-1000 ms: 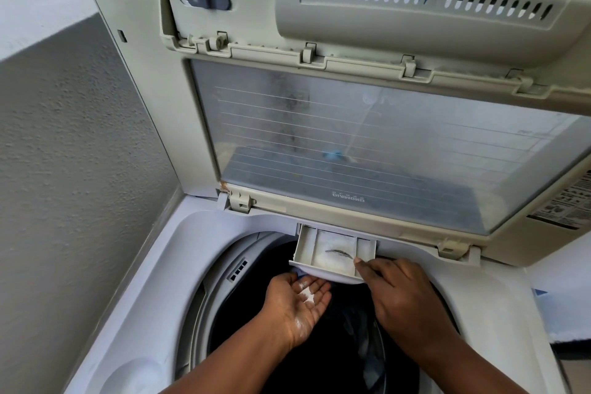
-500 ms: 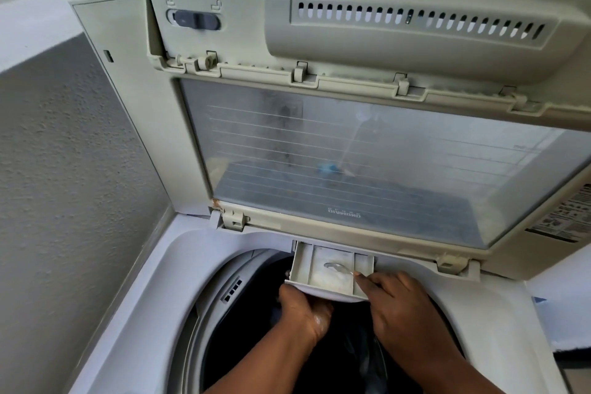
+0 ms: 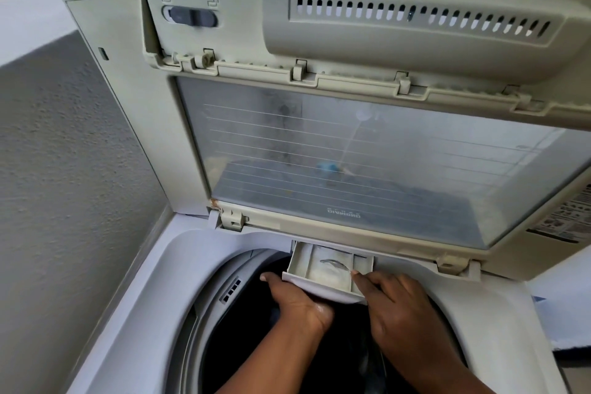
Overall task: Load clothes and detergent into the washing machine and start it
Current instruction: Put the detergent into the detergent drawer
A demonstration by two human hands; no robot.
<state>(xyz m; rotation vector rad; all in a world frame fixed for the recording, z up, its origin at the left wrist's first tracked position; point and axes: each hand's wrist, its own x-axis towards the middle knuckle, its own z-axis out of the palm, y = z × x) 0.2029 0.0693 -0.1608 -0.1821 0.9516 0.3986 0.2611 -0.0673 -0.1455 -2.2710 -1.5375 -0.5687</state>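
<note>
The top-loading washing machine stands with its lid raised. Dark clothes lie in the drum. The small detergent drawer is pulled out over the drum's back rim, with white powder in its middle compartment. My left hand cups the drawer's front from below; its fingers are hidden under the drawer and the thumb sticks out to the left. My right hand rests on the drawer's right front corner, index fingertip at the powder compartment's edge.
A rough grey wall runs close along the machine's left side. The raised lid, with its glass panel and vented cover, overhangs the drum. A label shows on the lid's right edge.
My left hand has turned from palm up, with powder on it, to palm down and slid under the drawer's front. My right hand has stayed at the drawer. The view has tilted down.
</note>
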